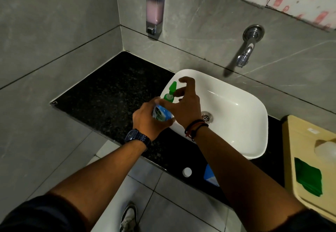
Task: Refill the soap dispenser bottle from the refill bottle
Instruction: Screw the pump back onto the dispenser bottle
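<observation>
My left hand (146, 121) is wrapped around a small soap dispenser bottle (161, 114) with a blue-and-white label, holding it tilted over the left rim of the sink. Its green pump top (171, 89) points up and away from me. My right hand (189, 105) comes over from the right, with thumb and fingers pinching the pump's collar and the index finger raised. Near the counter's front edge lies a blue-and-white refill container (209, 176), mostly hidden behind my right forearm. A round white cap (187, 172) lies beside it.
A white basin (261, 141) sits on a black granite counter (109, 95), under a chrome wall tap (244, 57). A wall dispenser with pink soap (155, 10) hangs in the corner. At the right, a beige tray (298, 141) holds a green cloth (308, 178).
</observation>
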Demonstrator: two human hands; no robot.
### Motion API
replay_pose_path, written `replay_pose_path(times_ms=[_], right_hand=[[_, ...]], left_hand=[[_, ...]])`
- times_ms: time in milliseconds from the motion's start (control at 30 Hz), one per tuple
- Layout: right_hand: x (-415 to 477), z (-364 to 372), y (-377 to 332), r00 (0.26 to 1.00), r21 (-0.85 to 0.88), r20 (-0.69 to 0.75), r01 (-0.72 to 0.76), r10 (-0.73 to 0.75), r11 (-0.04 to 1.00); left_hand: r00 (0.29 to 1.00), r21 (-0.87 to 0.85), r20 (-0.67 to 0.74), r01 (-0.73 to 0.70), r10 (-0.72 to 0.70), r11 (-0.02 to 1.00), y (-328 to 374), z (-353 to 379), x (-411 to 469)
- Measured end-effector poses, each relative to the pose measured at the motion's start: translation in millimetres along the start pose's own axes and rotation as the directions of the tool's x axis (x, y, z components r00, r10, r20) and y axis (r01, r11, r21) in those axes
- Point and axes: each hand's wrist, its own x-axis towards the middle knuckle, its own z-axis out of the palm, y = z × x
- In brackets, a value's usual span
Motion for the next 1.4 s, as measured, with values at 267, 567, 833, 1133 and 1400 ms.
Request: replay_pose_path(times_ms=[267,567,833,1133,1400], right_hand=[[-3,3,5,0.999,0.071,-0.034,-0.033,0.035,0.997],[-2,3,12,0.997,0.045,-0.066,-0.038,0.041,0.998],[3,2,17,0.999,0.047,-0.036,-0.026,0.028,0.999],[5,2,15,0.999,0.09,-0.009,-0.032,0.033,0.995],[5,2,17,1.0,0.135,-0.017,-0.016,0.019,0.991]], left_hand=[[1.0,-0.021,-0.001,0.006,-0.006,1.0,7,-4,0],[1.0,-0.005,-0.008,0.008,-0.008,1.0,5,0,0],[0.997,0.041,-0.011,0.071,-0.07,0.997,5,3,3],[0.996,0.041,0.013,0.092,-0.092,0.995,5,2,4],[0.997,0.011,0.006,0.077,-0.077,0.997,8,1,3]])
